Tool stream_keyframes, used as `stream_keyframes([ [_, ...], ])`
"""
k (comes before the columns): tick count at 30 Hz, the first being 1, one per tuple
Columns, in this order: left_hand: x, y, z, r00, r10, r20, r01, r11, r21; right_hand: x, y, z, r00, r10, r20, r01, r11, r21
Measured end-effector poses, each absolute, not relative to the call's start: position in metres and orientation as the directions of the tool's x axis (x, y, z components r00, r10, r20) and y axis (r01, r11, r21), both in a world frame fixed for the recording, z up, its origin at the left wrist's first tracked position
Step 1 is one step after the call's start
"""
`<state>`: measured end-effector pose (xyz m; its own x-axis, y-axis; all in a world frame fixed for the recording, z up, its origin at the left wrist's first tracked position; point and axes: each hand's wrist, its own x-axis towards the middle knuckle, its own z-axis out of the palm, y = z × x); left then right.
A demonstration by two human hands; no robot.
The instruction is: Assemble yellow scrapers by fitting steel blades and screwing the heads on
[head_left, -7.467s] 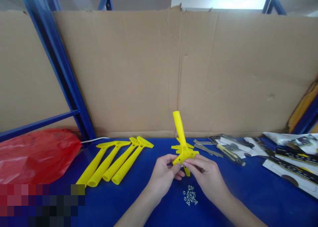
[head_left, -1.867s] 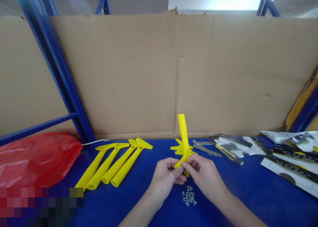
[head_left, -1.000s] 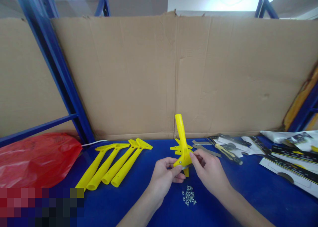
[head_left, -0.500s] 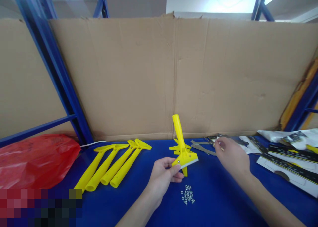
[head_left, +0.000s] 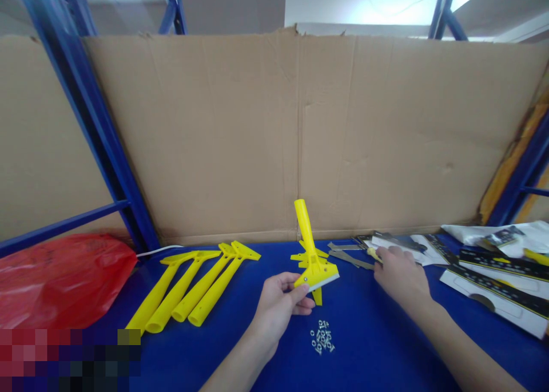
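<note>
My left hand (head_left: 285, 297) is closed on the head of a yellow scraper (head_left: 316, 273), whose handle points up and away and whose white edge faces me. Flat yellow pieces (head_left: 318, 296) show behind and below it. At the right, my right hand (head_left: 401, 272) is closed at the end of a small pale-yellow handled tool (head_left: 374, 254), low over the blue table; its fingertips are partly hidden. Metal blades (head_left: 351, 258) lie just left of that hand. Small screws and nuts (head_left: 322, 337) are piled in front of my left hand.
Several yellow handles (head_left: 218, 286) lie on the blue table (head_left: 369, 346) at the left, beside a red bag (head_left: 64, 277). Black-and-white packaging (head_left: 493, 300) spreads over the right side. Cardboard (head_left: 214, 134) stands behind, between blue posts (head_left: 107, 134).
My right hand has shifted slightly right and down, and more of the pale-yellow handle shows. My left hand still holds the scraper; the whole view has moved a little.
</note>
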<state>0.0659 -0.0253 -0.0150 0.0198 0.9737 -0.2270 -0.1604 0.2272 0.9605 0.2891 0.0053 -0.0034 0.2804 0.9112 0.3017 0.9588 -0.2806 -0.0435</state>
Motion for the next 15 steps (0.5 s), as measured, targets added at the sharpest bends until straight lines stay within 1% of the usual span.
stream_keyframes([
  [9,0.066,-0.024,-0.013,0.011,0.975,-0.221,-0.16,0.22,0.962,0.299,0.005,-0.005,0.36,0.907,0.216,0.932,-0.358,-0.052],
  [15,0.063,-0.023,-0.013,0.002,0.977,-0.214,-0.149,0.212,0.966,0.301,0.005,0.001,0.342,0.91,0.235,0.94,-0.332,-0.078],
])
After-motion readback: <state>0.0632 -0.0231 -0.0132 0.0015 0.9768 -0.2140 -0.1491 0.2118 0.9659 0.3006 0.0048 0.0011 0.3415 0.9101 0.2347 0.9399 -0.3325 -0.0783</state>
